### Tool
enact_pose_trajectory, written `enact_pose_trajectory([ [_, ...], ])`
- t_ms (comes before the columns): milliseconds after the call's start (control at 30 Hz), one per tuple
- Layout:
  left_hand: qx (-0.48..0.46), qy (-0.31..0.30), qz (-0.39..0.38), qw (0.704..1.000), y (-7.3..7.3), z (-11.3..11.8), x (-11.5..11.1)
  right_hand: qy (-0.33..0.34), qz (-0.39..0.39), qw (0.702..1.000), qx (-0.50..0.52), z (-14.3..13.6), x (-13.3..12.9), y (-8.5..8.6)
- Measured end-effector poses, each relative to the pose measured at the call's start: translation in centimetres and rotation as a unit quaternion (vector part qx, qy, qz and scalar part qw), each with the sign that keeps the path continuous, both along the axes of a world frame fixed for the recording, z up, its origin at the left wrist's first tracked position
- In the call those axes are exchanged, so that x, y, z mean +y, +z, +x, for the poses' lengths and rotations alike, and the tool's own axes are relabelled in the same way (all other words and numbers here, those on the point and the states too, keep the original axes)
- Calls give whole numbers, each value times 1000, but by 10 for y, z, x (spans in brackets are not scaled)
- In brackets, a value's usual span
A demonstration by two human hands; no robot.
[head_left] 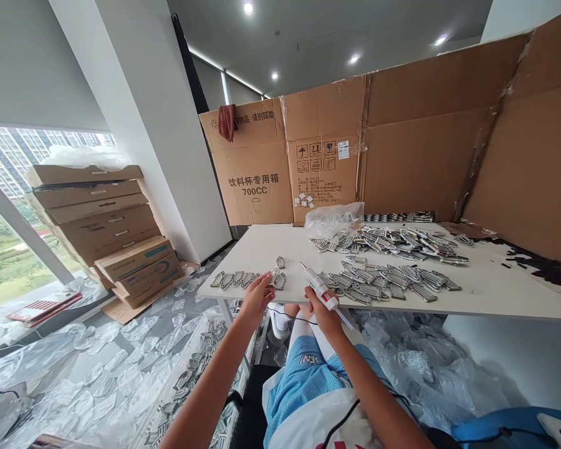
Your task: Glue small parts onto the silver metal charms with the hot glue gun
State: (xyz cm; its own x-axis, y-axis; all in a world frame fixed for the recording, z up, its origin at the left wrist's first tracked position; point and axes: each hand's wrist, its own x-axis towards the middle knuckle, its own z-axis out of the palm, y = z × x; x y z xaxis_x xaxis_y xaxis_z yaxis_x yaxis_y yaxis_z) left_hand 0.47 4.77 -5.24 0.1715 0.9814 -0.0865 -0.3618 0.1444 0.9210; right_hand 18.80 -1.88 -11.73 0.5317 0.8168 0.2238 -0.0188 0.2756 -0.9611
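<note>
My left hand is over the near edge of the white table, its fingertips closed on a small silver metal piece that looks like a carabiner or clip. Similar pieces lie close beside it, with a row of them to the left. In my right hand is a white glue gun with red and green markings. Its thin nozzle points up and left toward the pieces, and a pale stick juts from its rear. My fingers partly hide its handle.
Two heaps of metal pieces lie on the right, with a clear plastic bag behind. Cardboard panels wall the table's back. A crate of metal pieces stands below left. Plastic bags litter the floor; boxes are stacked left.
</note>
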Motion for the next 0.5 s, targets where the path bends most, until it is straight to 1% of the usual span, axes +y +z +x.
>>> enact_pose_trajectory([
  [267,-21,2,-23,1000,-1,-2,-1,3,-3,1000,13,0,0,1],
  [500,-59,-8,-37,998,-2,0,0,0,5,1000,-6,0,0,1],
])
